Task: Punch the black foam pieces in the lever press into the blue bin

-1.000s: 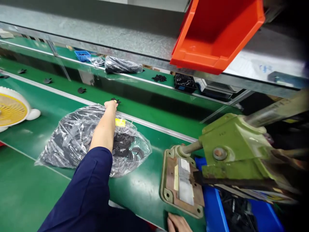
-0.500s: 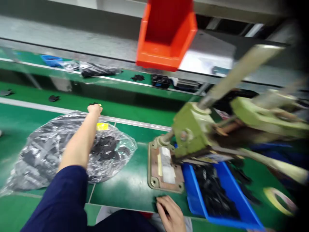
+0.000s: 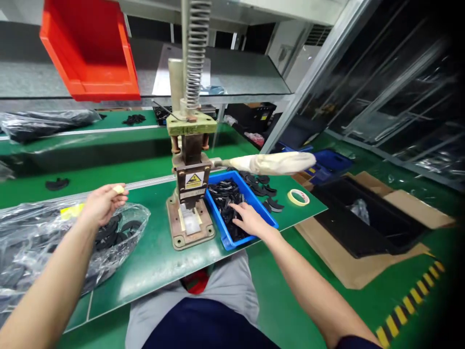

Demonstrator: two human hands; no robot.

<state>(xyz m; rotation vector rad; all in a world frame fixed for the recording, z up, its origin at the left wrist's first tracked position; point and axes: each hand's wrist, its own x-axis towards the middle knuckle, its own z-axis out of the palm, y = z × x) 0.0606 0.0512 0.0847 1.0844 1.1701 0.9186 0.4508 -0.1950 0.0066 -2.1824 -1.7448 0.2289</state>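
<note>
My left hand [image 3: 105, 202] hovers over the right part of a clear plastic bag [image 3: 125, 247] filled with dark curved pieces. Its fingers are loosely bent, one tip has a yellow covering, and nothing shows in its grasp. My right hand [image 3: 247, 218] reaches into a blue bin [image 3: 228, 241] of small black parts, fingers spread and touching them; whether it pinches one is unclear. Between the hands stands a hand press [image 3: 192, 182] with a cloth-wrapped lever [image 3: 279, 163] and a pale block [image 3: 191, 222] on its base. A curved black piece [image 3: 57, 184] lies on the green strip beyond.
Loose black pieces [image 3: 274, 205] and a tape roll [image 3: 298, 197] lie right of the bin. A red bin [image 3: 94, 89] hangs at the shelf edge. An open carton [image 3: 358, 264] with a black liner stands on the floor at right. A metal post [image 3: 290, 116] rises behind.
The view has swung right. My left hand has drawn back from the green strip, where a black piece now lies. My right hand has moved from the table's front edge into the blue bin.
</note>
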